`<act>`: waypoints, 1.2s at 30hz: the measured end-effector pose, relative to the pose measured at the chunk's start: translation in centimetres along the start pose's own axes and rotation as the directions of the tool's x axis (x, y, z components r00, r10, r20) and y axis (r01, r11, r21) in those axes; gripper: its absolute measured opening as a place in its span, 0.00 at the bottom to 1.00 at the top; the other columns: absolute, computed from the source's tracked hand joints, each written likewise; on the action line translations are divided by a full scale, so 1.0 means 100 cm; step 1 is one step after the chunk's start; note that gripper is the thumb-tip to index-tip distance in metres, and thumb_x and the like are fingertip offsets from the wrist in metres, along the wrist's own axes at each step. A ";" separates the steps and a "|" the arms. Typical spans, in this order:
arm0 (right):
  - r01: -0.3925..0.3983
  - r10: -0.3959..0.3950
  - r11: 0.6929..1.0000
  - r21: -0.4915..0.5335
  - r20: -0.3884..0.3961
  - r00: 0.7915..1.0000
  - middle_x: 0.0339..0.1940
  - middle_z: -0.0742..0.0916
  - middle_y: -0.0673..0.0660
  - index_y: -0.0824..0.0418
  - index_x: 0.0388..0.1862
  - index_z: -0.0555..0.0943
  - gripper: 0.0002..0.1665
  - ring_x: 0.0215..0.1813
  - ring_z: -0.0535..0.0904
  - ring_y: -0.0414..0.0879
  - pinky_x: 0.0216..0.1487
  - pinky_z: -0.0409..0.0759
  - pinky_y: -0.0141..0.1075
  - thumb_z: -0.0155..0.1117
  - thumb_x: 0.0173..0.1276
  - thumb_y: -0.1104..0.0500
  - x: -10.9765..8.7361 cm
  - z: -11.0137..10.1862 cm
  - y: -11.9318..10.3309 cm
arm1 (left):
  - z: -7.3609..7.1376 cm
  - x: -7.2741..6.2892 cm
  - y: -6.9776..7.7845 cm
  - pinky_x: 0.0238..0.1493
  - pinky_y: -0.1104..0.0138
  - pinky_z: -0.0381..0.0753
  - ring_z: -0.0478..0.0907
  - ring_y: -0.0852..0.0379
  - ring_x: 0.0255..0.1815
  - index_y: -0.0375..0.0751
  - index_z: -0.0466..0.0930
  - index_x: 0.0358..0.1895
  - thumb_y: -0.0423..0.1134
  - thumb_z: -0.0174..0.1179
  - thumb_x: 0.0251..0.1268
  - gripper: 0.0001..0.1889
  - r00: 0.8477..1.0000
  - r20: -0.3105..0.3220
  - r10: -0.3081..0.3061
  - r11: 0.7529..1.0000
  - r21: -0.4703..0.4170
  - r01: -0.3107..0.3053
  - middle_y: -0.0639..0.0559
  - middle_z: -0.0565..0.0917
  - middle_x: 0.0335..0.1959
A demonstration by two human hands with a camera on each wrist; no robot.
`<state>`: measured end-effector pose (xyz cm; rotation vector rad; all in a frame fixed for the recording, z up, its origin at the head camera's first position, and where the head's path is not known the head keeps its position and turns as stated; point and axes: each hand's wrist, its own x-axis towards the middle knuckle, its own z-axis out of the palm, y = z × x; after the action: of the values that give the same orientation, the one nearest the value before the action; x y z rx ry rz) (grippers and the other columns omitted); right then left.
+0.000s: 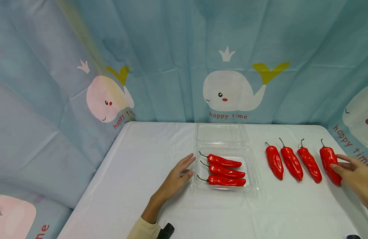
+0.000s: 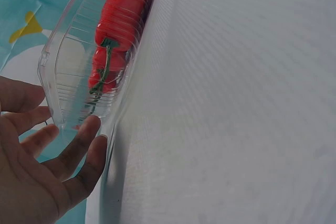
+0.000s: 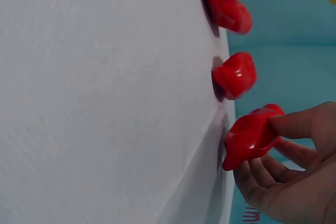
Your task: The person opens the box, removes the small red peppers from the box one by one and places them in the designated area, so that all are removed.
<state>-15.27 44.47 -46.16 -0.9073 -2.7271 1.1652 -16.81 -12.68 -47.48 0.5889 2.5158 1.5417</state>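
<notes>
My right hand (image 1: 352,171) grips the rightmost red chili pepper (image 1: 329,164) around its middle, thumb on the near face and fingers behind it. In the right wrist view this pepper (image 3: 253,135) sits between thumb and fingers, close over the cloth. My left hand (image 1: 175,179) is at the left side of a clear plastic clamshell box (image 1: 252,166), fingers extended and fingertips right at its wall. Inside the box lie three red peppers (image 1: 227,171) side by side, stems to the left. The left wrist view shows the relaxed fingers (image 2: 79,145) beside the box corner.
Three more red peppers (image 1: 291,162) lie in a row between the box and my right hand, stems pointing away. The box lid (image 1: 221,133) lies folded back toward the far table edge. A blue curtain (image 1: 172,66) with whale prints hangs behind the white-covered table (image 1: 136,166).
</notes>
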 end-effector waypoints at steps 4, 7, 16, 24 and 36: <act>-0.006 0.006 1.000 -0.010 0.013 1.000 0.78 0.61 0.85 0.69 0.86 0.48 0.42 0.70 0.67 0.81 0.42 0.86 0.55 0.54 0.84 0.60 0.004 0.000 0.001 | 0.000 0.000 0.001 0.69 0.39 0.76 0.80 0.40 0.67 0.44 0.64 0.83 0.36 0.52 0.83 0.29 1.000 0.001 -0.001 1.000 0.005 0.001 0.53 0.59 0.86; -0.016 0.016 1.000 -0.011 0.021 1.000 0.77 0.62 0.85 0.70 0.86 0.48 0.41 0.70 0.67 0.81 0.33 0.87 0.49 0.54 0.83 0.61 0.006 0.000 0.002 | 0.000 0.000 0.001 0.69 0.39 0.76 0.80 0.40 0.67 0.44 0.64 0.83 0.36 0.52 0.83 0.29 1.000 0.002 -0.002 1.000 0.005 0.002 0.53 0.59 0.86; -0.022 0.022 1.000 -0.011 0.031 0.999 0.79 0.60 0.84 0.68 0.86 0.48 0.40 0.72 0.65 0.80 0.65 0.71 0.65 0.52 0.86 0.58 0.008 0.004 0.003 | 0.001 0.000 0.000 0.70 0.39 0.76 0.81 0.42 0.66 0.45 0.65 0.83 0.36 0.53 0.83 0.29 1.000 -0.001 -0.002 1.000 0.010 0.002 0.54 0.59 0.86; -0.031 0.031 0.999 -0.019 0.032 0.999 0.78 0.61 0.85 0.70 0.86 0.49 0.39 0.72 0.66 0.80 0.65 0.72 0.65 0.50 0.86 0.57 0.009 0.005 0.003 | 0.001 0.000 0.000 0.70 0.40 0.76 0.81 0.41 0.67 0.45 0.64 0.83 0.36 0.53 0.83 0.29 1.000 0.000 -0.002 1.000 0.008 0.002 0.53 0.59 0.86; -0.064 0.064 0.998 0.000 0.024 0.998 0.81 0.57 0.82 0.68 0.87 0.47 0.39 0.75 0.62 0.80 0.67 0.72 0.66 0.48 0.87 0.57 0.009 0.003 0.005 | 0.000 0.000 0.002 0.71 0.40 0.75 0.81 0.41 0.67 0.43 0.64 0.83 0.36 0.53 0.83 0.29 1.000 -0.002 0.007 1.000 0.002 -0.007 0.52 0.59 0.86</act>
<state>-15.84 45.01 -46.88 -0.9942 -2.7352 1.1956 -16.79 -12.57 -47.35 0.5970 2.5195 1.5432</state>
